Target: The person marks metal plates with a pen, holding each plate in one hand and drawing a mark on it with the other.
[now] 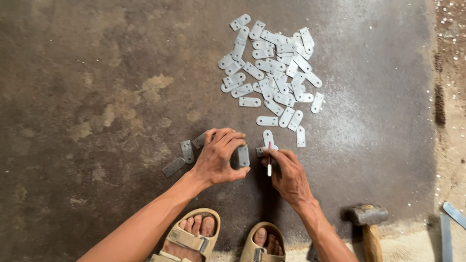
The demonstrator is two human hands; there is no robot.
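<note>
near edge: two tan sandals (194, 237), wooden-handled hammer (369, 223) right. left hand (218, 157) pinches a small flat grey metal plate with rounded ends (243, 156) on the dark floor (97, 73); right hand (289, 172) grips a thin white-tipped marker (269, 162). plate looks stiff, light, thin; best held by edges. far: heap of pale plates (274, 68).
</note>
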